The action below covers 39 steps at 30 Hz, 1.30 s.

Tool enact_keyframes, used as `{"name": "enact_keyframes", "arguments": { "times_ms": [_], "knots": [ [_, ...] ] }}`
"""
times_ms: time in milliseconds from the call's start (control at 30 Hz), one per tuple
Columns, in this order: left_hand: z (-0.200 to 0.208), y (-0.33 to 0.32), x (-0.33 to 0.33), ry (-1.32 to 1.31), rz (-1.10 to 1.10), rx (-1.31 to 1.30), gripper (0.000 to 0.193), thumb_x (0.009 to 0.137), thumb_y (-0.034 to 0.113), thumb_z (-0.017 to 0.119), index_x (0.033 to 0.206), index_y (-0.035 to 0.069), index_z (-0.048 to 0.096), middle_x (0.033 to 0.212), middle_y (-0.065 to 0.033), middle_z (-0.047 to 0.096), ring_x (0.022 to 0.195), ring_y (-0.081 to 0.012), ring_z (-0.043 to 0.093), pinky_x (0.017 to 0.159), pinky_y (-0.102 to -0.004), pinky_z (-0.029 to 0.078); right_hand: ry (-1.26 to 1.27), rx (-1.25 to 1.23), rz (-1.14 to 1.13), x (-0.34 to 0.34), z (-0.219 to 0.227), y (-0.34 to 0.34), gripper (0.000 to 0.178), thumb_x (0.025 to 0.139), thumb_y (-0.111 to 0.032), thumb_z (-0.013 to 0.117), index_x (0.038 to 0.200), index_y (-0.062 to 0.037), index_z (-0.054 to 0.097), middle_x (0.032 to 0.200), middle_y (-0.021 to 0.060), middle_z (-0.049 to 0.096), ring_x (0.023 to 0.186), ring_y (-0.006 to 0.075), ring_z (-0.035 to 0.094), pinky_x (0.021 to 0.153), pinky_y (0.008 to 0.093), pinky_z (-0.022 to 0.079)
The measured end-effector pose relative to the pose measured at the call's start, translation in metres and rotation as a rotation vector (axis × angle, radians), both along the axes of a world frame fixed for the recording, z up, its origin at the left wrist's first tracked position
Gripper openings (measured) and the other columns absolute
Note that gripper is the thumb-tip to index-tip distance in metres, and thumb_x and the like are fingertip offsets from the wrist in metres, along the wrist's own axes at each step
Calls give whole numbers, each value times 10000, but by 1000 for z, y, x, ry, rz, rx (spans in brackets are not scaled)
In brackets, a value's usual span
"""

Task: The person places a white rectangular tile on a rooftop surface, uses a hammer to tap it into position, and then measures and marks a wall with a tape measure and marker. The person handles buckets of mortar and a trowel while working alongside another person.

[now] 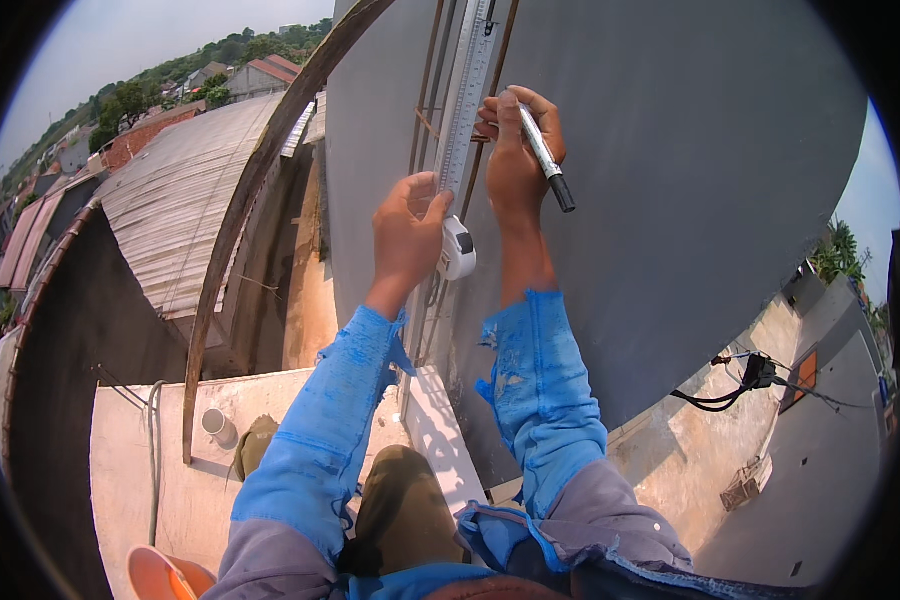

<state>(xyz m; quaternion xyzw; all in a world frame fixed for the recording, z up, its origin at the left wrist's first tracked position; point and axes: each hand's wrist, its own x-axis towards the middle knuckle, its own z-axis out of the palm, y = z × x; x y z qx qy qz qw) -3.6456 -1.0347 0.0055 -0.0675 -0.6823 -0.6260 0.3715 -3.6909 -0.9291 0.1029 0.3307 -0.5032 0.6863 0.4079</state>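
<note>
Tape measure [458, 252], white with a dark patch, just below the left hand [410, 228], out in front of the person. Its pale graduated blade [464, 115] runs upward beside thin rusty rods [502, 62], close along the grey wall [690, 190]. Left fingers pinch the blade against the thumb, near the case.

Right hand [526, 150] raised a little higher, right of the blade. Fingers curled, thumb and forefinger pinching a white marker [537, 141]; its black end slants down and to the right. Fingertips close to blade and rods; contact cannot be told.

Both forearms in torn blue sleeves [320, 425]. Lower left: pale ledge [130, 480] carrying a white cylinder [219, 428] and, near the rim of view, an orange container [160, 575]. Curved-looking wooden strip [238, 190] rises from the ledge. Beyond it, corrugated roof [190, 190]. Right side: black cables [715, 402] above sunlit ground [675, 455].
</note>
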Motion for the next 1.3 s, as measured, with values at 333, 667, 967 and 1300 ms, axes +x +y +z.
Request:
{"name": "enact_keyframes", "arguments": {
  "times_ms": [333, 667, 967, 1300],
  "knots": [
    [4, -4, -3, 10, -14, 17, 305, 983, 83, 756, 1257, -34, 691, 1114, -138, 787, 951, -164, 768, 838, -314, 618, 158, 54, 140, 3, 109, 31, 177, 985, -120, 767, 1027, 27, 677, 935, 164, 770, 822, 228, 785, 788, 346, 675],
    [1, -5, -5, 41, -13, 31, 310, 978, 75, 759, 1259, -32, 689, 1117, -137, 784, 919, -162, 764, 797, -315, 621, -3, 254, 144, -5, 126, 26, 100, 944, -73, 754, 953, 15, 707, 895, 145, 751, 833, 227, 787, 765, 348, 693],
    [0, -2, -7, 28, -56, 72, 328, 974, 76, 764, 1273, -32, 683, 1094, -130, 785, 915, -159, 764, 787, -317, 623, 27, 314, 63, -2, 130, 22, 90, 933, -50, 726, 962, 33, 707, 892, 160, 756, 829, 230, 794, 766, 354, 698],
    [1, -5, -4, 25, -43, 74, 337, 966, 81, 771, 1272, -35, 689, 1093, -135, 786, 907, -168, 767, 793, -320, 618, 39, 461, -41, -4, 145, 23, 170, 907, -79, 734, 986, 67, 699, 912, 201, 767, 823, 249, 808, 773, 346, 694]
  ]
}}
